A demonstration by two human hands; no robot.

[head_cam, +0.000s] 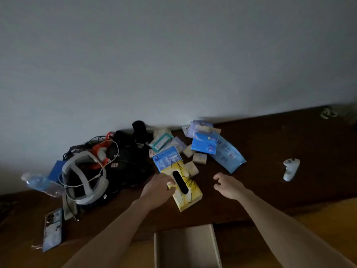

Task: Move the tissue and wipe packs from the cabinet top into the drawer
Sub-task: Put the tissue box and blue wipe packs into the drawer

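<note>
A yellow tissue pack (190,194) with a dark oval slot lies near the front edge of the dark wooden cabinet top (270,151). My left hand (157,187) grips its left side, thumb on top. My right hand (228,185) hovers just right of the pack, fingers loosely curled, holding nothing. Behind lie several more packs: a blue one (167,158) touching the yellow pack, a blue pack (204,145), a long blue wipe pack (229,154), and small white packs (200,158). The white drawer (187,246) stands pulled out below the cabinet edge.
A heap of black gear, cables and a white headset (85,180) fills the left of the top. A plastic bottle (38,182) and a phone (53,229) lie further left. A white controller (290,169) rests at the right.
</note>
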